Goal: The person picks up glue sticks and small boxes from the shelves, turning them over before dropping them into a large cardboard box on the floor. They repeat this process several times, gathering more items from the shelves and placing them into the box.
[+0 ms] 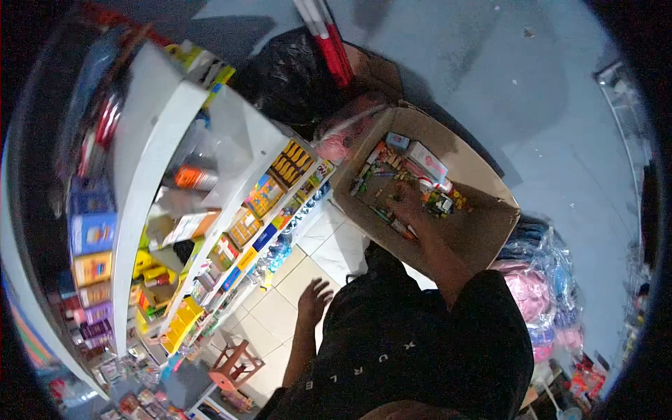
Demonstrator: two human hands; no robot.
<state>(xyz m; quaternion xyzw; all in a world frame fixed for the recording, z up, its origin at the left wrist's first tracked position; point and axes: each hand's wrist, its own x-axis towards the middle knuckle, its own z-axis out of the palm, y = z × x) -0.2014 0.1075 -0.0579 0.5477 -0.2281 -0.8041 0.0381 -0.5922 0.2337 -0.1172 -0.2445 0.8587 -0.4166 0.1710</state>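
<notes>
My right hand [409, 204] reaches down into an open cardboard box [476, 234], over a jumble of small packets and tubes [383, 171]. Its fingers are dark and blend with these goods, so I cannot make out whether they grip anything. Beside the hand in the box lie a white carton [427, 161] and a small blue-grey box [397, 141]. My left hand [315, 299] hangs over the tiled floor, left of my dark shirt, with its fingers apart and nothing in it.
White shelves [157, 147] full of packaged goods stand at the left. Behind the cardboard box are a black plastic bag [287, 77] and red-and-white rolls [330, 52]. Plastic-wrapped clothes [528, 290] lie at the right. A small brown stool [236, 364] stands on the tiles [297, 276].
</notes>
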